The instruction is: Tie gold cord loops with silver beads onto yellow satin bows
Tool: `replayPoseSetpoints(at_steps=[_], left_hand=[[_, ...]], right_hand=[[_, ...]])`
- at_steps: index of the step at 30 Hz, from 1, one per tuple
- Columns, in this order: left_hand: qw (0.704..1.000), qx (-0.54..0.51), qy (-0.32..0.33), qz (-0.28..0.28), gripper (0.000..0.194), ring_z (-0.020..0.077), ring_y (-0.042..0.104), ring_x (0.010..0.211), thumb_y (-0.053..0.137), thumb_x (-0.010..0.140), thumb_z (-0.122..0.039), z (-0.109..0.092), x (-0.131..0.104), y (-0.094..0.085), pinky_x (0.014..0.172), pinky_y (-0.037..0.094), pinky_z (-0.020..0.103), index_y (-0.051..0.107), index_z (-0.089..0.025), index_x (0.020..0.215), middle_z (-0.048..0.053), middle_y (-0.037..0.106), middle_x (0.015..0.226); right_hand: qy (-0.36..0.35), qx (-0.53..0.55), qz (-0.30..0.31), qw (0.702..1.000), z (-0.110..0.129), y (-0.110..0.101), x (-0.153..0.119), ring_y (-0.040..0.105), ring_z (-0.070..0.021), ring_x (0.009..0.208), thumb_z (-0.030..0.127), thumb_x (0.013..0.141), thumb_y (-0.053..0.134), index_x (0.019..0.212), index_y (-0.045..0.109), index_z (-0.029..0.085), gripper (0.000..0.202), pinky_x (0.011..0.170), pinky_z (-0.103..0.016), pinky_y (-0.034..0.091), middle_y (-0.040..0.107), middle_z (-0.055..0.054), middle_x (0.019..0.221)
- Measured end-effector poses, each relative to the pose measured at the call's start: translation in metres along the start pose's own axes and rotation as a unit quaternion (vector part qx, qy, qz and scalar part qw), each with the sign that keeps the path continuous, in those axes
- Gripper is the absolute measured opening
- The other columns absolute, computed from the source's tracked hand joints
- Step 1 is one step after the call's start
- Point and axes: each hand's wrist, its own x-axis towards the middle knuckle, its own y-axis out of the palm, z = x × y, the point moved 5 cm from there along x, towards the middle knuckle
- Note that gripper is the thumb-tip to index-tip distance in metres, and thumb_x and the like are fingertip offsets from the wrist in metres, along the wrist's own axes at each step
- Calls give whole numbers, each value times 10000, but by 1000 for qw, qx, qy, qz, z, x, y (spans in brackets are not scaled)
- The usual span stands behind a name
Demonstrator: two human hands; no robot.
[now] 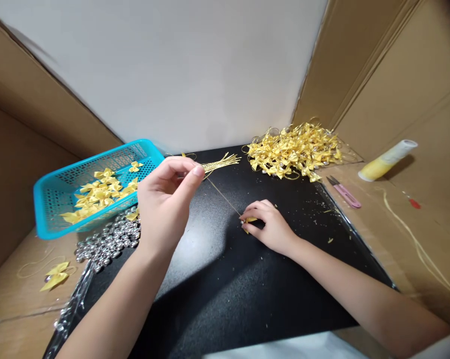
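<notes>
My left hand (161, 204) is raised over the black board (210, 279), thumb and forefinger pinched on one end of a thin gold cord (224, 195). The cord runs taut and slanting down to my right hand (272, 229). Low at the board, my right fingers are closed around a small yellow ribbon bow (250, 219), partly hidden by them. A small shiny spot shows beside the bow, perhaps a bead. Behind my left fingertips lies a bundle of gold cords (225, 162), its near end hidden by the hand.
At left stands a blue basket (41, 209) of yellow bows, with silver bells or beads (112, 239) beside it. A looped bow (56, 275) lies nearer. Far right are a heap of corded bows (292, 149), pink thread snips (344, 193) and a yellow-white thread spool (387, 160).
</notes>
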Motion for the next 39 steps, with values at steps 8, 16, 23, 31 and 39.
replayPoseSetpoints(at_steps=[8,16,23,31,39], left_hand=[[989,17,1,144,84,153,581,789,683,791,-221,-2,-18,28,716,448,278,664,-191,716,20,640,804],[966,64,22,250,69,164,580,834,670,813,-259,9,-42,56,773,452,299,671,-190,807,28,615,863],[915,245,-45,318,142,201,542,787,633,709,-205,55,-72,53,718,438,333,522,-195,796,19,586,805],[893,274,-92,345,104,221,578,850,620,801,-274,79,-85,59,752,443,340,598,-196,866,40,628,854],[926,193,-124,300,54,164,565,727,600,823,-224,82,-82,49,689,416,282,634,-185,809,17,644,776]], right_hand=[[-18,111,-46,993,11,-17,1,593,-236,1023,261,783,726,1015,710,235,234,927,-420,469,694,-71,1055],[0,285,-94,954,15,-35,3,642,-157,729,314,826,693,752,704,212,127,707,-302,528,685,-20,749],[-19,343,-192,919,11,-62,4,676,-153,862,267,834,698,854,715,269,26,814,-310,540,732,-2,873],[-39,405,-188,894,27,-76,3,681,-132,832,299,823,719,839,709,294,20,820,-302,547,730,29,852],[-43,463,-139,874,34,-74,3,579,-82,543,297,831,712,854,703,293,25,692,-293,520,627,68,612]])
